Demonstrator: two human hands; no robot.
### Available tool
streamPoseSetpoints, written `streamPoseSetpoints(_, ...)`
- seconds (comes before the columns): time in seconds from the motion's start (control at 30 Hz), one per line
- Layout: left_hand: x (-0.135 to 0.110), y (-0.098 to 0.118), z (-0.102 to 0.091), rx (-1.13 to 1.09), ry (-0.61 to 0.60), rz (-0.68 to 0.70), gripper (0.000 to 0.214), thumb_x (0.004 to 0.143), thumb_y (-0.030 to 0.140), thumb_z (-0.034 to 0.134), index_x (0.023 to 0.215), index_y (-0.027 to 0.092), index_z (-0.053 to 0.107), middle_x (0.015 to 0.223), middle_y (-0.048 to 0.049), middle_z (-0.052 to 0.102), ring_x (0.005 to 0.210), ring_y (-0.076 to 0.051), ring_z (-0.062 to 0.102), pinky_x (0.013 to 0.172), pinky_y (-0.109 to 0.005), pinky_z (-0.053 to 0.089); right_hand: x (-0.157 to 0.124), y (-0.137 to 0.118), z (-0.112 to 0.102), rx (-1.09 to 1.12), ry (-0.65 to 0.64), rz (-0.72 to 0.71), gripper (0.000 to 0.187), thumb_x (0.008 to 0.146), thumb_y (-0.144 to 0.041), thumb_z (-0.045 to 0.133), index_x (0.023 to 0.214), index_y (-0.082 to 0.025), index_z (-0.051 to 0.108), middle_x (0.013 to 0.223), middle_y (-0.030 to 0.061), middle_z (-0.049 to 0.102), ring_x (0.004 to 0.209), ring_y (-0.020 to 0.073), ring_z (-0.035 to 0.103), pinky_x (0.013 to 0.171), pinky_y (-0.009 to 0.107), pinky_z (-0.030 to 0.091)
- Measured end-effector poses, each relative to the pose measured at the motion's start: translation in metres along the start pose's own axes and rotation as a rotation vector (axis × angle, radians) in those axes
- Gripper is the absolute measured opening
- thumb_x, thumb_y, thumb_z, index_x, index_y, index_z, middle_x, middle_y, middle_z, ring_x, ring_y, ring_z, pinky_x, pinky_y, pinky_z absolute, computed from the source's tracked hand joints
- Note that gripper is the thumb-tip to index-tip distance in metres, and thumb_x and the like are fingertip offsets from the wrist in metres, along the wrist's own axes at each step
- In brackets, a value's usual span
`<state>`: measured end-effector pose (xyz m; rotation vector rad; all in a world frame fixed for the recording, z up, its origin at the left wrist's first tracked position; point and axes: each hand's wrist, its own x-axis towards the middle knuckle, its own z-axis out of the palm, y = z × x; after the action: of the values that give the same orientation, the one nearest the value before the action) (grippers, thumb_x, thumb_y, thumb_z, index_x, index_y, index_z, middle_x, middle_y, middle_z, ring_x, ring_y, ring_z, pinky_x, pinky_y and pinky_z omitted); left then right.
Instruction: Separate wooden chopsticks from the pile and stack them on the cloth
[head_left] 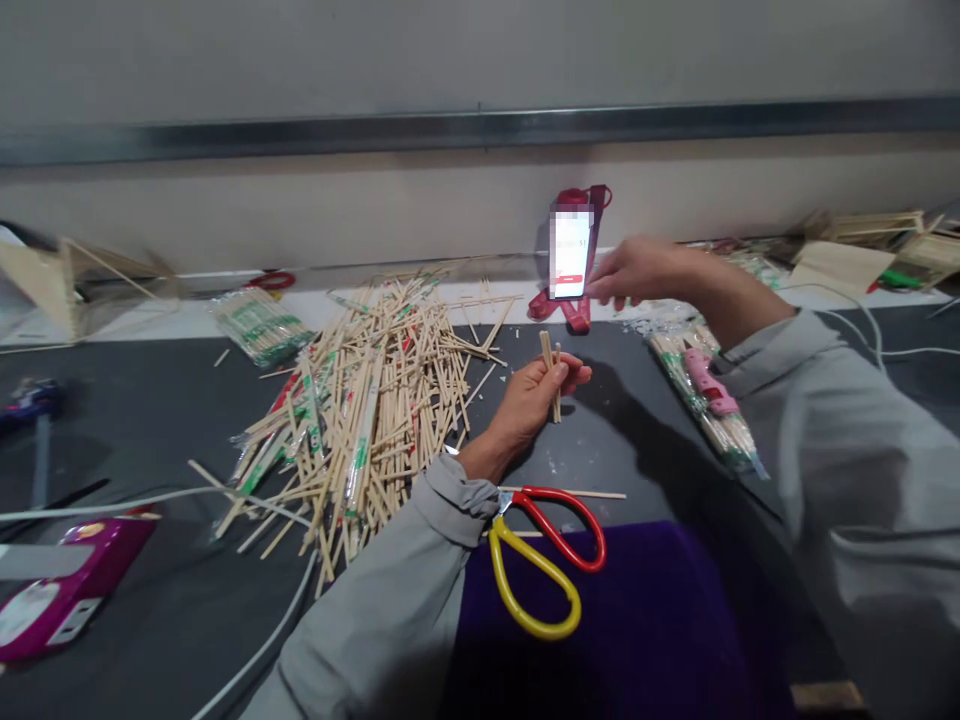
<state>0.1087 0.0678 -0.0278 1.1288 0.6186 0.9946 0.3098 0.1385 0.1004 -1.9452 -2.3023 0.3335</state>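
Note:
Between the thumb and fingers of my left hand point(529, 400) stand a few short wooden sticks point(548, 352), held roughly upright above the dark table. My right hand point(641, 270) reaches to the lower right edge of a lit phone point(570, 250), which leans upright in a red stand point(576, 318). Its fingers are bent near the screen; whether they touch it I cannot tell, and I see nothing held in them. Below my left wrist lie scissors point(551, 565) with one red and one yellow handle, their blades hidden by the sleeve.
A big heap of loose chopsticks point(390, 400) and wrappers spreads left of my left hand. Packed bundles point(262, 325) lie behind it. A pink glue gun point(709, 380) rests on another pack point(735, 430) at right. A magenta power strip point(75, 590) and white cable point(289, 590) lie at left.

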Motion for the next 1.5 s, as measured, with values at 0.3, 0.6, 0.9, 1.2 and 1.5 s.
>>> streamPoseSetpoints(0.3, -0.005, -0.006, 0.007, 0.105, -0.104, 0.024, 0.024, 0.092, 0.030, 0.051, 0.106, 0.013, 0.063, 0.103, -0.0109, 0.072, 0.094, -0.019, 0.068, 0.092, -0.039, 0.049, -0.075, -0.055, 0.046, 0.376, 0.120, -0.250, 0.016, 0.080, -0.023, 0.061, 0.077, -0.017, 0.076, 0.070, 0.0013, 0.068, 0.063, 0.0126, 0.059, 0.059, 0.026, 0.042)
streamPoseSetpoints(0.6, -0.028, 0.016, 0.034, 0.557, 0.067, 0.326, 0.032, 0.097, 0.035, 0.040, 0.116, 0.019, 0.061, 0.092, -0.0043, 0.069, 0.079, -0.013, 0.063, 0.078, -0.028, 0.050, -0.068, -0.023, 0.062, 1.051, 0.498, 0.140, 0.016, 0.080, -0.026, 0.062, 0.068, -0.016, 0.061, 0.056, -0.0008, 0.059, 0.044, 0.0075, 0.049, 0.040, 0.019, 0.034)
streamPoseSetpoints(0.9, -0.038, 0.037, 0.048, 0.629, -0.065, 0.327, 0.031, 0.097, 0.030, 0.038, 0.109, 0.019, 0.064, 0.067, 0.0020, 0.060, 0.068, -0.011, 0.055, 0.074, -0.024, 0.045, -0.019, -0.035, 0.107, 1.366, 0.394, 0.350, 0.022, 0.090, -0.024, 0.053, 0.069, -0.016, 0.055, 0.059, -0.0013, 0.058, 0.043, 0.0053, 0.047, 0.039, 0.017, 0.036)
streamPoseSetpoints(1.2, -0.037, 0.033, 0.049, 0.513, -0.183, 0.188, 0.035, 0.097, 0.032, 0.035, 0.107, 0.016, 0.065, 0.067, 0.0013, 0.056, 0.063, -0.010, 0.052, 0.066, -0.022, 0.043, -0.013, -0.074, 0.126, 1.288, 0.010, 0.153, 0.009, 0.076, -0.019, 0.072, 0.084, -0.017, 0.069, 0.083, 0.0040, 0.069, 0.064, 0.0103, 0.063, 0.048, 0.018, 0.048)
streamPoseSetpoints(1.5, -0.013, 0.024, 0.012, 0.592, -0.335, -0.070, 0.030, 0.094, 0.034, 0.039, 0.087, 0.015, 0.061, 0.063, 0.0033, 0.050, 0.055, -0.008, 0.042, 0.054, -0.020, 0.035, -0.090, -0.022, 0.083, 1.204, 0.165, -0.010, 0.029, 0.076, -0.042, 0.072, 0.093, -0.017, 0.074, 0.058, -0.0009, 0.057, 0.049, 0.0077, 0.049, 0.044, 0.019, 0.039)
